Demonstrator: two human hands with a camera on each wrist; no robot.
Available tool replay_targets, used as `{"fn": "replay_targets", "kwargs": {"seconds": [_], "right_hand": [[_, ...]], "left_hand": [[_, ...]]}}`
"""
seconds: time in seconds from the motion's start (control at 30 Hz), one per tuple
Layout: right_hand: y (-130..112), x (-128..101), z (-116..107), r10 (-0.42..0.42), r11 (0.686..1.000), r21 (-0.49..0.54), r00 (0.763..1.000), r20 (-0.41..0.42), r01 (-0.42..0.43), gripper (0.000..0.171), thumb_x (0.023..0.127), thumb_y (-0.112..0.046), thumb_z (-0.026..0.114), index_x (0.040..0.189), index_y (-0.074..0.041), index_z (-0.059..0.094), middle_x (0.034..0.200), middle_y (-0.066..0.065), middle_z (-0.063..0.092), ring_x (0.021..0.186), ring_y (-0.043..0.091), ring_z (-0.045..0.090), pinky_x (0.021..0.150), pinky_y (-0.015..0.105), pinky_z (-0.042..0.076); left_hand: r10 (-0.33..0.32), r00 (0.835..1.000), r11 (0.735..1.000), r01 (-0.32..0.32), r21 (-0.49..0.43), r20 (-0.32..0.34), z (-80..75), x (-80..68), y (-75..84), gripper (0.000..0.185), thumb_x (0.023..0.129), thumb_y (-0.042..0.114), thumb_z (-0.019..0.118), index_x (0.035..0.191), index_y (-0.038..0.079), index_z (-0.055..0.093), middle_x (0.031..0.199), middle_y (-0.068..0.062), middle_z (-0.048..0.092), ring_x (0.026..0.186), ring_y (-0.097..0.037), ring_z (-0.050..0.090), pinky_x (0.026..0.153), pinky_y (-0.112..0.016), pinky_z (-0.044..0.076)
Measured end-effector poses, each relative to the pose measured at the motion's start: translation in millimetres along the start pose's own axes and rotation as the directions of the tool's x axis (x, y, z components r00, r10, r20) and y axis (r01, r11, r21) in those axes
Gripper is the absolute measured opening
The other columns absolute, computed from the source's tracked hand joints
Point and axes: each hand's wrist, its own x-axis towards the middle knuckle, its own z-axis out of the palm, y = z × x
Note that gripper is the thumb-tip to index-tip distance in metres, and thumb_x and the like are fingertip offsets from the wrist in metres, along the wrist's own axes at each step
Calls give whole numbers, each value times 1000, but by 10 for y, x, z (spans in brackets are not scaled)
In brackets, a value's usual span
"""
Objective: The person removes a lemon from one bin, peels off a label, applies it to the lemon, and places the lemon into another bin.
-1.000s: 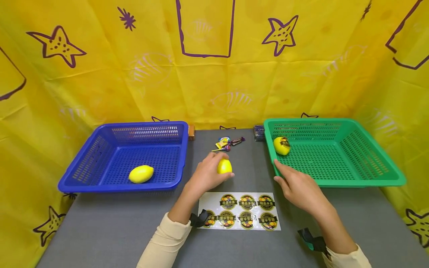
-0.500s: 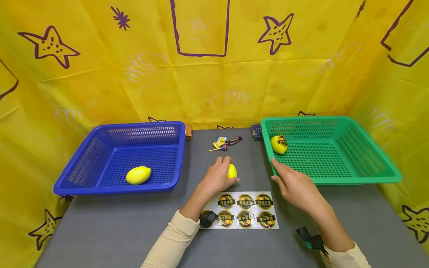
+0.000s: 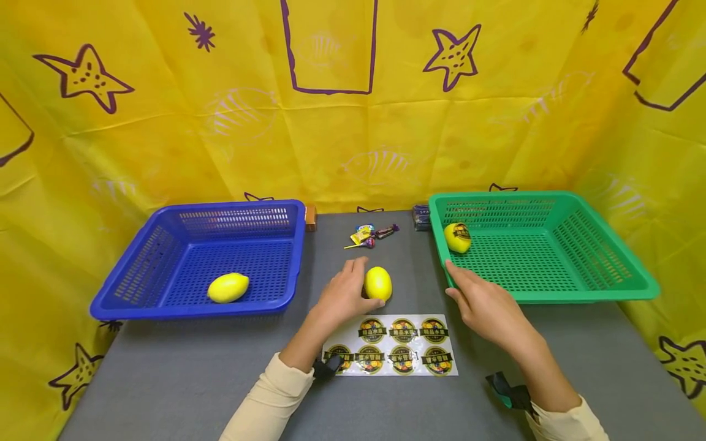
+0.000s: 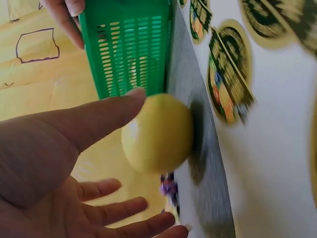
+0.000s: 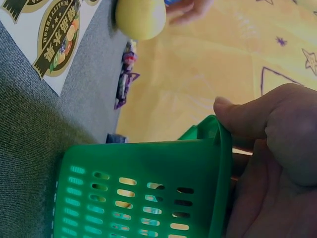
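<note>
We see a yellow lemon [image 3: 378, 283] sitting on the grey table [image 3: 182, 373], just beyond the far edge of the sticker sheet [image 3: 390, 353], which we take as our landmark. Our left hand [image 3: 343, 294] is at the lemon's left side; in the left wrist view its fingers [image 4: 106, 115] are straight and spread, the thumb tip touching the lemon's surface and the other fingers loose beside it, so the hand is unclenched and grips nothing. The lemon rests on the table on its own, nearly touching the sheet's upper rim.

To the right of the sheet, our right hand [image 3: 484, 306] lies at the near left corner of the green basket [image 3: 584, 288]. The right wrist view shows the thumb curled over the basket's rim and the palm behind the wall, so this hand is clamped on the basket's edge. Inside that basket, beyond and right of the sheet, lies a second lemon with a sticker [image 3: 458, 237] on it.

Well to the left of the sheet stands a blue basket [image 3: 165, 303] holding a plain lemon [image 3: 228, 287]. Farther back from the sheet, past the first lemon, a few wrapped sweets [image 3: 371, 235] lie on the table. A yellow cloth [image 3: 353, 141] with purple star drawings hangs behind everything.
</note>
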Motion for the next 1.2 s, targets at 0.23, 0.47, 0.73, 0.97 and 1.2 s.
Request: {"fn": "replay_targets", "kwargs": {"seconds": [0.23,0.47,0.73,0.97,1.2], "right_hand": [[-1,11,-27,0,1000,1,1000,11,0,54,101,-14,60,148,4,43,139,27,53,125,43,53,97,59,44],[-7,26,-36,-8,1000,-12,1000,-7,8,53,100,-13,60,147,7,44,138,28,54,124,45,54,96,60,45],[-179,-15,36,-202,979,-73,957,-210,191,53,90,-11,74,137,6,57,144,24,51,127,42,52,95,57,47],[-419,-128,204,-312,949,-67,948,-61,308,55,88,-17,77,136,4,59,140,17,56,125,32,57,89,45,54],[-370,-249,435,-204,978,42,907,369,203,64,97,-29,67,147,5,45,153,25,38,140,44,35,106,58,36]], "left_hand": [[58,995,995,-64,77,77,-73,-287,-180,46,76,37,88,104,10,64,94,-4,60,86,-23,55,78,-39,47],[174,973,974,-193,119,149,37,-338,-145,38,74,38,87,96,14,68,90,1,57,83,-21,54,75,-37,47],[154,976,975,-176,139,156,121,-330,-132,34,71,33,89,91,16,66,84,4,52,78,-20,54,71,-35,47],[148,976,981,-166,102,161,127,-336,-143,34,71,31,89,91,16,66,84,4,51,77,-19,53,71,-35,46],[145,977,982,-161,95,159,132,-337,-143,34,72,31,89,91,15,66,86,3,53,78,-18,54,72,-35,47]]}}
